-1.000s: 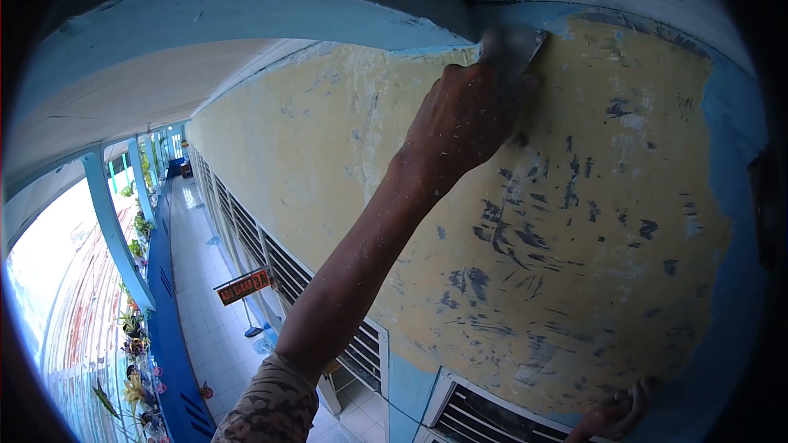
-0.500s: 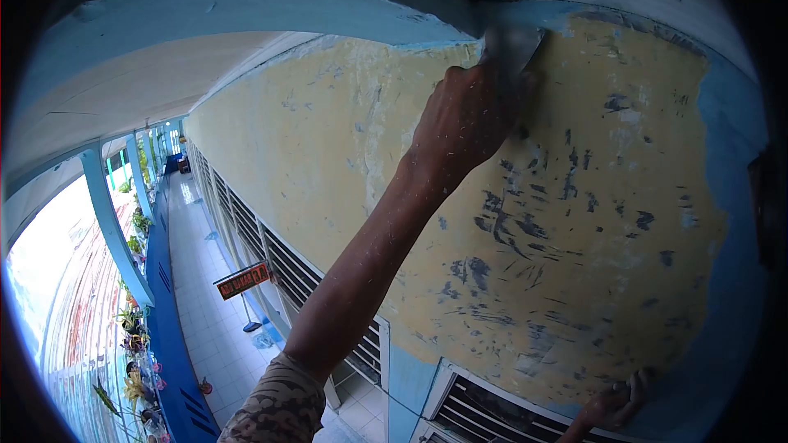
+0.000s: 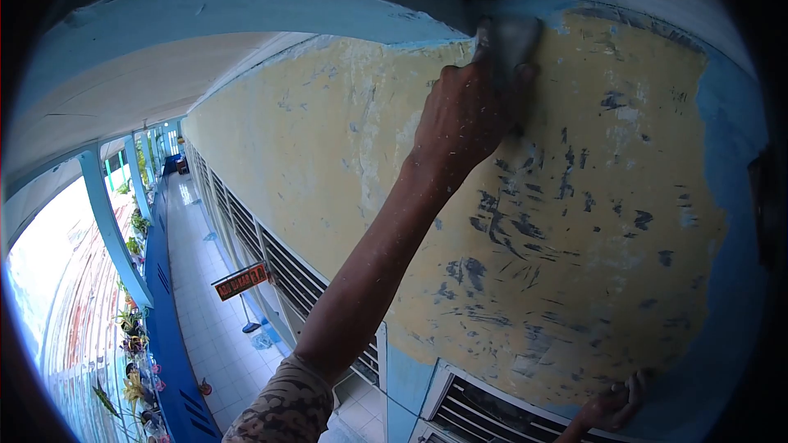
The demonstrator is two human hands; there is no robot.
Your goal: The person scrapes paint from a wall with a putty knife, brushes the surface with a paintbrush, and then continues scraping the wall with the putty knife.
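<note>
My left hand (image 3: 468,111) is raised high on the wall, its fingers closed around a scraper (image 3: 515,43). The flat blade is blurred and meets the wall just below the ceiling corner, beside the blue beam. Low on the right, my right hand (image 3: 611,406) is close to the wall above the louvred window, its fingers curled; what they may hold cannot be made out. Between both hands spreads the yellowish wall (image 3: 460,221), with dark scrape marks and pale patches.
A light blue beam (image 3: 246,4) runs overhead to the corner. Below are a louvred window (image 3: 484,406) and a hanging sign (image 3: 240,280). At left, a tiled corridor (image 3: 193,254) recedes past blue posts (image 3: 115,221) and potted plants (image 3: 131,344).
My left hand and the scraper have shifted slightly, and the blade now looks flatter and more blurred against the wall. My right hand stays in about the same place.
</note>
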